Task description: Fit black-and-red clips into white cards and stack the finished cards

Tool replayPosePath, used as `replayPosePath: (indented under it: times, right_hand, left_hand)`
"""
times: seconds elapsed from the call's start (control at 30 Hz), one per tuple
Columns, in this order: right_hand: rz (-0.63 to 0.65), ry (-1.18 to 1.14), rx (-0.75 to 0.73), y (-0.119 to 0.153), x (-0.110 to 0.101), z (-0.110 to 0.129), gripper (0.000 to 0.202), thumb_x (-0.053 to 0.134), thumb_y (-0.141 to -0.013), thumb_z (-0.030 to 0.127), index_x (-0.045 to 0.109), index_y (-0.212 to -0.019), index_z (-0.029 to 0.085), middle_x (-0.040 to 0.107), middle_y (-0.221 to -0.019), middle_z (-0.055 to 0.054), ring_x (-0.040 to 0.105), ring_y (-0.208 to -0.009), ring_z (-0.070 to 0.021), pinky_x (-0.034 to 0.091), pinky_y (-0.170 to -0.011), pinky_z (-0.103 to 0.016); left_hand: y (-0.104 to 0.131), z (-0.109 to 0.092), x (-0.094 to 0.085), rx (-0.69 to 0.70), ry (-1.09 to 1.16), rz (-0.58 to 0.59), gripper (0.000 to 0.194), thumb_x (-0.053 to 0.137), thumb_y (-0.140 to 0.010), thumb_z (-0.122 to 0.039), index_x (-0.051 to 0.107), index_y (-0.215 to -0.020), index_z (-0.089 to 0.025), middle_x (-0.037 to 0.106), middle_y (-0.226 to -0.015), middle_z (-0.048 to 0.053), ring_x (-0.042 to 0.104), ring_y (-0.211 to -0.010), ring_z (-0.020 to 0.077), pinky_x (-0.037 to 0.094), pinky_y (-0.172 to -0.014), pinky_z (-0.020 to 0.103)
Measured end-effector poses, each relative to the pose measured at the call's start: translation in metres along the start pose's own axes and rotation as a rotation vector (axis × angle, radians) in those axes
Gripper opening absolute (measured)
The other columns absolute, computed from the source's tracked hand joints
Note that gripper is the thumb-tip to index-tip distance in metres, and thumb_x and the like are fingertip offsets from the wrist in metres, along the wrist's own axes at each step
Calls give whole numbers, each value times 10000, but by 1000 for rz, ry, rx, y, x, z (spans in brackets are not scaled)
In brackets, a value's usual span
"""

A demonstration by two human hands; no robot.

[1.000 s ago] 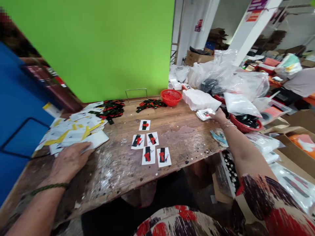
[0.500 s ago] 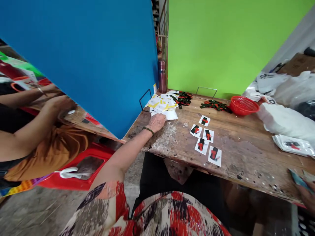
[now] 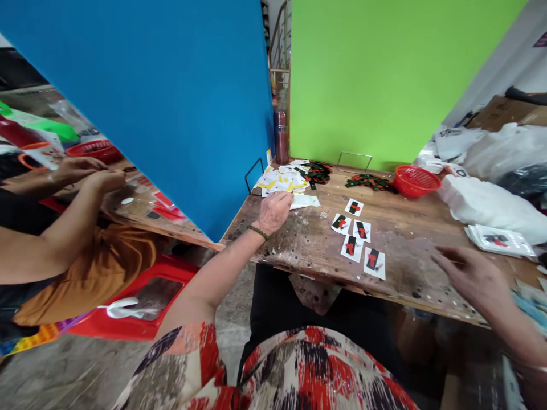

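My left hand (image 3: pixel 274 214), with a dark bead bracelet at its wrist, is closed at the fingertips on a white slip (image 3: pixel 305 201) that sticks out to the right. Behind it lies a pile of white and yellow cards (image 3: pixel 282 180). My right hand (image 3: pixel 476 279), somewhat blurred, is over the right part of the table with fingers reaching left, a little apart; nothing shows in them. Between the hands several white cards (image 3: pixel 374 263) lie loose, each bearing a black and red piece.
Black and red pieces lie in two heaps (image 3: pixel 318 172) (image 3: pixel 371 182) at the back, beside a red basket (image 3: pixel 416 180). A thermos (image 3: pixel 280 136) stands in the corner between blue (image 3: pixel 171 102) and green panels (image 3: pixel 363 80). A card stack (image 3: pixel 499 240) lies right. Another person's hands (image 3: pixel 92 173) work beyond the blue panel.
My right hand has come in from the right edge and moved left over the table. My left hand has risen slightly, its fingertips now closed on the white slip, which has shifted right.
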State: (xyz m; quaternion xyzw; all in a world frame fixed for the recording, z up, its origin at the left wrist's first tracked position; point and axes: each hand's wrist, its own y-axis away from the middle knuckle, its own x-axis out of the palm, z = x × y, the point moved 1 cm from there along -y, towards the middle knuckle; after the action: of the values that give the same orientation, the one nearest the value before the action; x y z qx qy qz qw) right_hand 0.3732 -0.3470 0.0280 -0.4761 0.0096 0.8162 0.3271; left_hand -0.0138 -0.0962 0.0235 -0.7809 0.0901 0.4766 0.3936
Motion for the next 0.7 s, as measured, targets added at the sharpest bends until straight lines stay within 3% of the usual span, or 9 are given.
replayPosePath:
  times: [0.07, 0.13, 0.2, 0.27, 0.4, 0.53, 0.7]
  right_hand:
    - [224, -488, 140, 9, 36, 54, 426, 718, -722, 598, 703, -950, 238, 725, -991, -146, 698, -846, -284, 570, -808, -467]
    - [467, -891, 263, 18, 71, 105, 479, 750, -720, 588, 674, -1022, 224, 706, -1049, -128, 699, -878, -249, 603, -719, -389]
    - [621, -1112, 349, 25, 98, 140, 440, 795, -704, 538, 657, -949, 199, 697, -1008, -104, 687, -806, -195, 592, -621, -300]
    - [688, -1229, 387, 29, 117, 160, 402, 823, -692, 489, 639, -883, 188, 689, -918, -63, 666, -732, -147, 557, -546, -228]
    - [665, -1286, 427, 30, 139, 168, 416, 851, -646, 484, 614, -813, 186, 645, -745, 5, 607, -598, -102, 465, -432, -168]
    - [681, -1257, 365, 28, 153, 167, 428, 881, -577, 464, 600, -714, 172, 569, -598, 34, 487, -505, -67, 376, -388, -152]
    - [573, -1190, 336, 29, 166, 165, 420, 883, -539, 442, 576, -635, 173, 494, -489, 47, 384, -449, -55, 271, -375, -168]
  left_hand:
    - [10, -20, -9, 126, 97, -90, 276, 436, -922, -163, 708, -897, -198, 728, -1100, 94, 643, -1054, 215, 463, -988, 402]
    - [21, -36, -16, 216, 186, -147, 248, 474, -913, -184, 719, -893, -221, 737, -1087, 82, 653, -1062, 219, 467, -1015, 434]
    - [32, -47, -20, 260, 232, -144, 228, 503, -903, -202, 728, -905, -243, 741, -1084, 77, 660, -1073, 226, 474, -1031, 460]
    - [42, -50, -23, 270, 244, -107, 219, 519, -898, -217, 733, -921, -258, 742, -1094, 75, 658, -1095, 234, 475, -1045, 483]
    - [57, -44, -22, 254, 306, -68, 182, 568, -882, -232, 742, -904, -279, 747, -1093, 64, 665, -1095, 235, 454, -1076, 506]
    - [64, -34, -17, 261, 371, -48, 169, 599, -862, -222, 746, -900, -298, 750, -1093, 52, 675, -1061, 225, 441, -1079, 493]
    - [69, -39, -16, 298, 210, 25, 281, 549, -852, -147, 727, -1017, -288, 718, -1185, 48, 611, -1157, 252, 346, -1121, 531]
